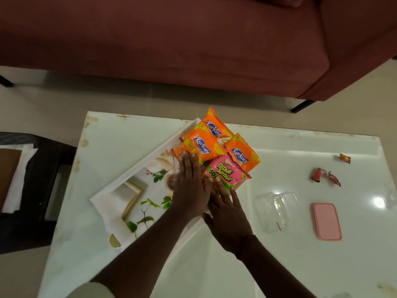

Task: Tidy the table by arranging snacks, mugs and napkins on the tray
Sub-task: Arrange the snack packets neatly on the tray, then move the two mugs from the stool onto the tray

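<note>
**Item 1. Snack packets, heap of.** Three orange Kurkure packets: far packet (pixel 214 125), middle packet (pixel 204 145), right-hand packet (pixel 242 155). One pink Bingo packet (pixel 225 171) lies overlapped on them. All are heaped at the far right corner of the tray (pixel 131 172), and the right-hand packet overhangs the tray edge onto the counter (pixel 129 136).

**Item 2. Tray.** White rim, leaf-and-cup print. It sits askew on the counter, and its near end is bare.

**Item 3. Left grip (pixel 190 186).** Released, grasping nothing. The palm is down and the fingers are straight and close together, with the fingertips pressed on the near edge of the middle packet. The forearm enters from the lower left, and a pale sleeve (pixel 90 291) shows at the frame edge.

**Item 4. Right grip (pixel 227 214).** Released likewise. The palm is down and the fingers are straight and slightly spread, with the tips touching the near edge of the pink Bingo packet. It lies just beside the left grip (the two overlap slightly at the thumb sides). The forearm enters from the lower right.

**Item 5. Loose on the counter, well right of the tray.**
- Three red-wrapped sweets: (pixel 317 174), (pixel 334 179), (pixel 345 158).
- A clear plastic box (pixel 276 208).
- A pink lid (pixel 326 221) beside the box.

**Item 6. Surroundings.**
- A maroon sofa (pixel 171 39) beyond the counter.
- A black stool (pixel 43 168) to the left, bearing white napkins (pixel 19 179).
</note>
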The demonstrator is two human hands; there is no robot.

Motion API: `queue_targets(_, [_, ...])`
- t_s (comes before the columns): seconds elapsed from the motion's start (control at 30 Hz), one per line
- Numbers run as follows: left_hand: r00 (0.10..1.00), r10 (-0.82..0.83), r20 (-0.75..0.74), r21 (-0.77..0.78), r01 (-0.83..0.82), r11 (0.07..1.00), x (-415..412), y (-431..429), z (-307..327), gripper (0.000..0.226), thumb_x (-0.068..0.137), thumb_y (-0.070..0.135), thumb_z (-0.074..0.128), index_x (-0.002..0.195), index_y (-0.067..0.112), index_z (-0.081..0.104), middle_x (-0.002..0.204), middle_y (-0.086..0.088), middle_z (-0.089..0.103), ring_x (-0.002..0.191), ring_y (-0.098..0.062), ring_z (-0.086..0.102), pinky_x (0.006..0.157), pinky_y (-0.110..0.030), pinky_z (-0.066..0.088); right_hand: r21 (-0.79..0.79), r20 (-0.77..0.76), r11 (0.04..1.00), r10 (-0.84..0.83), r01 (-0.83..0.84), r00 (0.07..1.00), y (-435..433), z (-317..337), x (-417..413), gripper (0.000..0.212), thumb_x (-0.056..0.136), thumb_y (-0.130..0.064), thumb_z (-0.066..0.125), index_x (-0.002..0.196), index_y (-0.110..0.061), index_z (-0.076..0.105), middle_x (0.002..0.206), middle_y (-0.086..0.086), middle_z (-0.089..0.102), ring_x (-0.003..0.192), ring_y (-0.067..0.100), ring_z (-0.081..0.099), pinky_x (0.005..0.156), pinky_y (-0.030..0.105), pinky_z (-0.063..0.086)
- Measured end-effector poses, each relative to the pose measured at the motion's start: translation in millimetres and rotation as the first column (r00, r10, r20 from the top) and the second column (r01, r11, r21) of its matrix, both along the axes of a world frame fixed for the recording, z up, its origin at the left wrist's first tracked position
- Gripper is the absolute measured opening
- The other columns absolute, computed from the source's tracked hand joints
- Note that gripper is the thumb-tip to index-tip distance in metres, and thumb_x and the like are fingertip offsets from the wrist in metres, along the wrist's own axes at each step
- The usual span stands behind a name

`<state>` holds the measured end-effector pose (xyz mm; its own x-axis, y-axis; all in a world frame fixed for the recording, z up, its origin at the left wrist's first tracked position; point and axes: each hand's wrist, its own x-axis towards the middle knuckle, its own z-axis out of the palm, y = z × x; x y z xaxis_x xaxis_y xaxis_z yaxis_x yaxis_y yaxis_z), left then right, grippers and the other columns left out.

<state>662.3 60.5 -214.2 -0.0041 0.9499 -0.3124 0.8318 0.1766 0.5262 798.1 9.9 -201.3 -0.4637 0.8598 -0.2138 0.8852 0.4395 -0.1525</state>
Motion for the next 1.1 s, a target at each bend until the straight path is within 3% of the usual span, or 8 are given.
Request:
queue_targets(0.2, [1.0,0.009,0.024,0.063,-0.011,0.998,-14,-12,25,0.076,0.099,0.048,0.033,0.155,0.014,-0.006,0.163,-0.011,-0.01,0.151,-0.026,-0.008,0.12,-0.047,0.014,0.014,-0.005,1.0,0.003,-0.003,1.0,-3,24,-3,0.058,0.095,-0.042,0.047,0.15,-0.028,0.037,0.16,-0.006,0.03,0.152,0.023,0.014,0.116,0.048,0.027])
queue_targets(0.43, [0.997,0.077,0.009,0.18,-0.078,0.981,-75,-70,64,0.074,0.094,0.051,0.028,0.153,0.03,-0.012,0.162,0.001,-0.017,0.149,-0.014,-0.015,0.122,-0.036,0.007,0.168,-0.249,0.986,0.036,0.006,0.968,-26,53,-33,0.056,0.099,-0.052,0.029,0.136,-0.021,0.059,0.152,0.002,0.043,0.145,0.022,0.03,0.106,0.046,0.034])
queue_targets(0.57, [0.982,0.172,-0.072,0.241,-0.15,0.959,-117,-95,95,0.073,0.097,0.055,0.029,0.153,0.032,-0.01,0.162,0.005,-0.021,0.148,-0.011,-0.019,0.117,-0.036,-0.004,0.224,-0.361,0.974,0.086,-0.003,0.928,-34,74,-70,0.058,0.097,-0.055,0.034,0.132,-0.017,0.062,0.148,0.007,0.048,0.142,0.025,0.035,0.106,0.047,0.033])
queue_targets(0.77, [0.93,0.332,-0.157,0.334,-0.266,0.904,-193,-128,145,0.072,0.097,0.053,0.033,0.155,0.027,0.0,0.164,0.001,-0.014,0.15,-0.016,-0.012,0.117,-0.038,-0.001,0.082,-0.422,0.996,0.064,-0.032,0.904,-47,107,-158,0.067,0.091,-0.058,0.04,0.144,-0.018,0.047,0.156,0.006,0.036,0.147,0.022,0.023,0.107,0.051,0.035])
queue_targets(0.93, [0.902,0.429,-0.035,0.428,-0.375,0.823,-275,-156,189,0.067,0.099,0.054,0.031,0.155,0.024,0.012,0.165,0.001,-0.003,0.151,-0.018,-0.005,0.118,-0.045,0.009,-0.056,-0.486,0.994,0.052,-0.09,0.872,-65,122,-251,0.076,0.09,-0.069,0.038,0.153,-0.042,0.007,0.163,-0.015,0.005,0.152,0.01,0.005,0.117,0.044,0.018])
queue_targets(1.03, [0.868,0.497,0.023,0.427,-0.458,0.78,-338,-177,201,0.063,0.097,0.046,0.041,0.153,0.025,0.02,0.165,0.001,0.006,0.151,-0.02,0.002,0.117,-0.05,0.017,-0.065,-0.535,0.99,0.07,-0.123,0.842,-77,126,-310,0.078,0.089,-0.072,0.038,0.154,-0.038,0.013,0.164,-0.013,0.012,0.151,0.009,0.01,0.117,0.045,0.023])
queue_targets(1.1, [0.831,0.556,-0.005,0.406,-0.507,0.761,-382,-191,204,0.058,0.095,0.033,0.047,0.148,0.019,0.03,0.159,-0.004,0.026,0.148,-0.024,0.019,0.114,-0.057,0.028,-0.084,-0.549,0.987,0.066,-0.133,0.833,-83,130,-348,0.083,0.087,-0.075,0.04,0.154,-0.035,0.014,0.163,-0.009,0.018,0.151,0.009,0.011,0.118,0.047,0.024])
